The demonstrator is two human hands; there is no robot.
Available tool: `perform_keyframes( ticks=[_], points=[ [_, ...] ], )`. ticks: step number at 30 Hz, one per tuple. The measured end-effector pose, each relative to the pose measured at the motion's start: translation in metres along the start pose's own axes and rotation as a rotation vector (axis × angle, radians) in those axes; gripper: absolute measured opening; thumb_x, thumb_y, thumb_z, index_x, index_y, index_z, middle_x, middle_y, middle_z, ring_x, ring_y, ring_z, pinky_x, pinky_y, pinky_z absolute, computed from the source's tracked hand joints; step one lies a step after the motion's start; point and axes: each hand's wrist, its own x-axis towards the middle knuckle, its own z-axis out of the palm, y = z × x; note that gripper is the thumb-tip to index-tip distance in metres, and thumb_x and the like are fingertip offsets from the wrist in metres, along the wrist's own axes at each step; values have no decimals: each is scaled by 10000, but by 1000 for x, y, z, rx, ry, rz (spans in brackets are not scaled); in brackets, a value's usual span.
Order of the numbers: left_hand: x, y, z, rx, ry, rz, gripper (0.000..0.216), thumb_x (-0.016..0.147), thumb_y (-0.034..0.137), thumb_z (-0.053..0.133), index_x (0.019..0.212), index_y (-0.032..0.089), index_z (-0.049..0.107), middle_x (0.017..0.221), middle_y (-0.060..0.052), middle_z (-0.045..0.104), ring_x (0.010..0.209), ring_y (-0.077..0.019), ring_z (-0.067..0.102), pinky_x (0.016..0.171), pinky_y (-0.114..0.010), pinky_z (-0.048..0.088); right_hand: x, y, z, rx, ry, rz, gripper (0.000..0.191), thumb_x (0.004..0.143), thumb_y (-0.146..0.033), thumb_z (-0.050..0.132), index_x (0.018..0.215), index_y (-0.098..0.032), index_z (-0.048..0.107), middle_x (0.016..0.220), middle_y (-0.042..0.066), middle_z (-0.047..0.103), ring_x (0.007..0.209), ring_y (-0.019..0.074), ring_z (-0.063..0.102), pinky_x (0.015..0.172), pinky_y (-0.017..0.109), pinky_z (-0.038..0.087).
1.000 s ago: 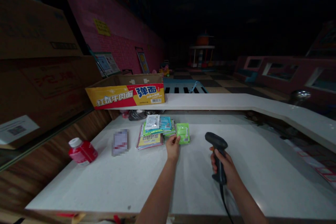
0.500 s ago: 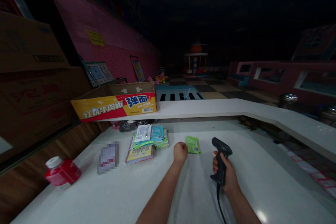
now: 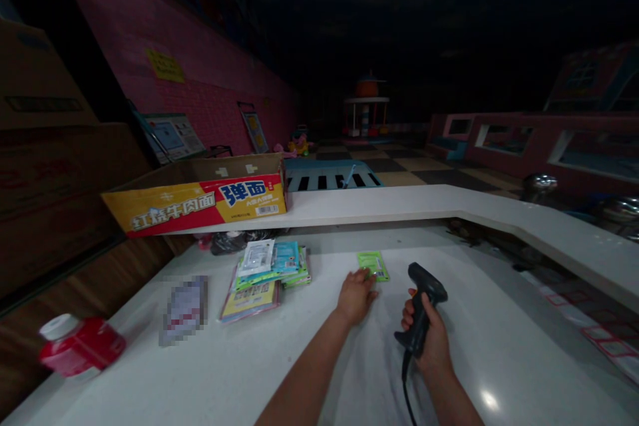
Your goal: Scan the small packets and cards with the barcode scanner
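My left hand (image 3: 356,295) rests palm down with fingers spread, its fingertips on the near edge of a small green packet (image 3: 373,263) that lies flat on the white counter (image 3: 319,346). In my right hand (image 3: 433,336) is a black corded barcode scanner (image 3: 421,309), held by its handle with the head up and to the right of the packet. Left of my hands sits a pile of similar packets, with a white packet (image 3: 256,257) and a blue packet (image 3: 286,255) on top and a yellow printed sheet (image 3: 252,299) underneath.
A red bottle with a white cap (image 3: 82,346) lies at the left, beside a blurred-out flat item (image 3: 184,309). A yellow and red cardboard box (image 3: 210,200) stands on the raised white ledge (image 3: 379,205) behind. Brown cartons (image 3: 54,166) are stacked at far left.
My left hand has opened from a fist and moved right onto the green packet. The packet now lies at a slightly different angle. My right hand still holds the scanner. The view has shifted a little.
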Motion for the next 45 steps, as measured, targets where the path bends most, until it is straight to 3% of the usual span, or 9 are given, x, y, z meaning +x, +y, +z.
perform_keyframes(
  ticks=[10,15,20,24,28,30,33,38,45],
  points=[
    [32,16,15,-11,43,-6,465,932,358,438,1391,297,481,1505,-46,422,1393,-266,358,1170,-545,180,5,1,-3,-72,45,-53,413,704,-531,730,937,-228,575,590,-72,488,448,90,445,399,206,364],
    [21,12,12,-73,64,0,505,916,306,466,1411,204,459,1506,-112,407,1384,-256,376,1176,-461,239,4,2,-3,-79,38,-53,405,706,-521,735,930,-219,583,589,-69,500,447,91,448,398,205,371],
    [-12,-6,3,-161,166,-1,469,886,266,521,1342,159,530,1418,-146,499,1317,-252,448,1117,-406,357,1,4,-4,-74,22,-24,395,696,-481,763,928,-206,600,577,-63,528,451,84,455,396,184,371],
    [-47,-28,-30,-156,314,-21,396,860,195,533,1250,185,603,1297,-113,598,1204,-243,522,1060,-424,406,0,5,-8,-72,2,4,391,684,-457,781,928,-201,613,582,-56,547,460,81,465,401,178,387],
    [-77,-48,-89,-24,513,-114,322,867,161,493,1139,188,663,1136,-99,660,1095,-246,551,997,-412,423,2,6,-15,-56,6,18,380,664,-425,803,903,-188,627,572,-46,552,461,86,474,401,179,400],
    [-89,-57,-120,98,612,-241,302,872,181,486,1108,182,674,1084,-106,657,1052,-259,551,965,-404,421,3,7,-17,-50,8,28,376,659,-421,805,897,-187,633,575,-43,552,464,91,479,396,182,404],
    [-102,-70,-157,281,749,-587,346,860,263,527,1176,171,634,1104,-136,623,1064,-296,537,944,-416,400,3,8,-20,-58,17,29,372,655,-420,803,895,-188,639,579,-43,552,461,97,482,384,186,408],
    [-114,-85,-183,338,603,-1026,552,772,502,636,1165,117,587,1116,-196,626,1087,-346,550,874,-407,409,5,11,-25,-50,7,29,356,658,-409,799,883,-185,638,582,-41,557,461,93,489,392,182,414],
    [-117,-101,-190,192,505,-1086,574,724,562,680,1109,146,589,1141,-199,659,1098,-334,600,826,-360,445,9,12,-29,-77,-3,17,349,664,-416,789,884,-189,640,591,-43,546,469,103,498,400,201,431]
  ],
)
